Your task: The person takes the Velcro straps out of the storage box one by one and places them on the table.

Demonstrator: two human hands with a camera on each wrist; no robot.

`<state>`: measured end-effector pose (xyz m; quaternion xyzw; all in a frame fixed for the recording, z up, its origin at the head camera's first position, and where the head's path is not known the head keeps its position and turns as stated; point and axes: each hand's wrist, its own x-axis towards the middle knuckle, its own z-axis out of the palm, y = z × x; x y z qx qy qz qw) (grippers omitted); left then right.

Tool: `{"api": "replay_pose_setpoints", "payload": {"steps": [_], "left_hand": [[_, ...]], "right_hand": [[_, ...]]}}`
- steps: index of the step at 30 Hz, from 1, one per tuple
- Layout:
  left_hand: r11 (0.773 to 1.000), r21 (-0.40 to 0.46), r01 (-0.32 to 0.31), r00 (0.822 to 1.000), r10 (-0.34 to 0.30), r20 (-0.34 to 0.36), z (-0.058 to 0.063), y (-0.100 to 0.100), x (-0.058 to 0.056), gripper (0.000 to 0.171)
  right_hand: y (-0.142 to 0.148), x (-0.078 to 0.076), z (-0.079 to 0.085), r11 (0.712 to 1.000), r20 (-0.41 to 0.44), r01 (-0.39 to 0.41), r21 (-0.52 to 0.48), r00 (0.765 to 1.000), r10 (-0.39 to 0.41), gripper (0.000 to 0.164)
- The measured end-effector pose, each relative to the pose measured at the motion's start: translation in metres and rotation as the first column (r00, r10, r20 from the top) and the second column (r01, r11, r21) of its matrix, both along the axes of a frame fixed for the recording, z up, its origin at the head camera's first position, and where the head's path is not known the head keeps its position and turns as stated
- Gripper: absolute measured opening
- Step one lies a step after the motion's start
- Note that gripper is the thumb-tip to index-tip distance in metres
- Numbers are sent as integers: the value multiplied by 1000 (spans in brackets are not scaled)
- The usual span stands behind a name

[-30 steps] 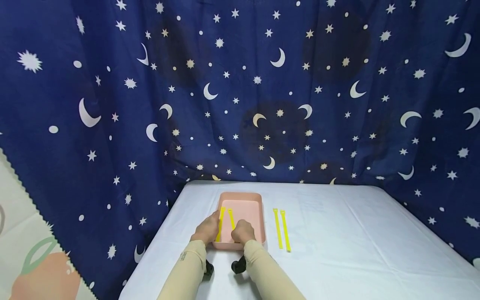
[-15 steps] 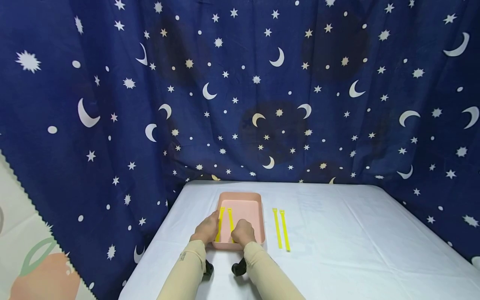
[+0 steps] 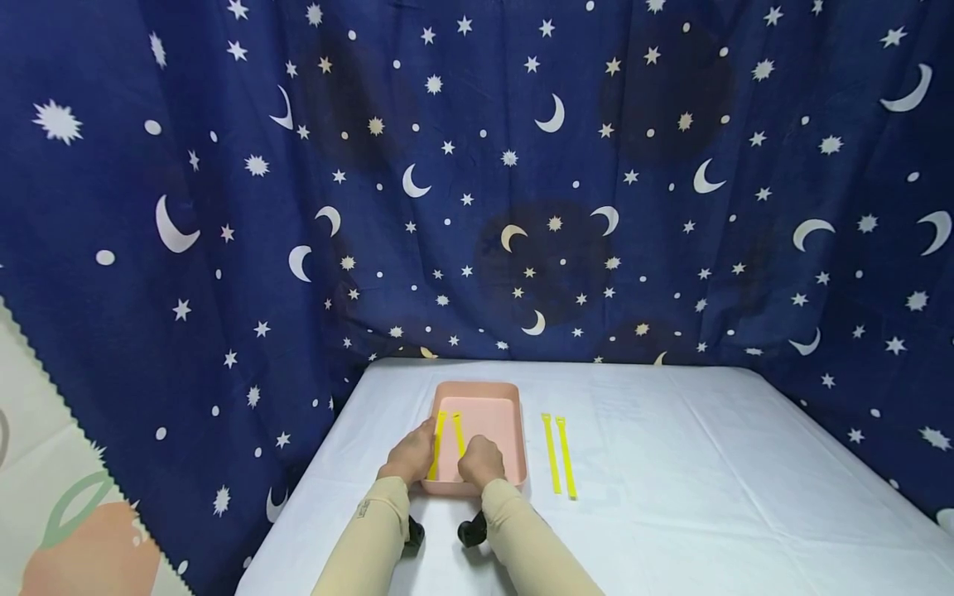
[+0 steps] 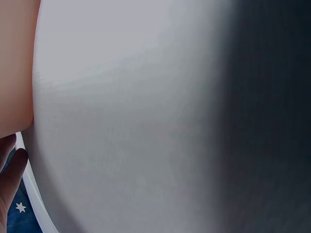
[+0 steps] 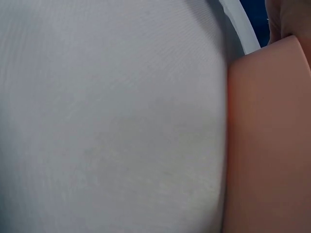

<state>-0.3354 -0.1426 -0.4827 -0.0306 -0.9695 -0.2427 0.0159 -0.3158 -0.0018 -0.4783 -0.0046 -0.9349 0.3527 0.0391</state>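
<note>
Curled right-hand grip point(image 3: 481, 460) covers the near end of one yellow loop-headed strap point(image 3: 459, 434) inside the pink tray point(image 3: 493, 418); fingertips hidden, so pinching cannot be told. Shifting sideways could skew that strap into its neighbour strap point(image 3: 438, 445). Left hand point(image 3: 412, 454) lies, fingers extended, along the tray's left side; both forearms point(image 3: 370, 530) reach from its near side.

Head camera looks forward-down from afar; close wrist views share the pink tray point(image 5: 267, 136).
</note>
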Motion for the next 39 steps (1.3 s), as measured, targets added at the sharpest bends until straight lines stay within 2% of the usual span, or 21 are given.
{"api": "replay_pose_setpoints", "payload": {"steps": [12, 21, 39], "left_hand": [[1000, 17, -24, 1000, 24, 5, 0, -1, 0, 47], [1000, 22, -17, 1000, 17, -3, -3, -2, -3, 47], [998, 51, -35, 999, 34, 18, 1, 0, 2, 48]], "right_hand": [[4, 0, -1, 999, 5, -16, -33, 1000, 16, 10], [6, -2, -7, 998, -32, -13, -60, 999, 11, 19], [5, -1, -7, 997, -80, 16, -69, 997, -22, 20]]}}
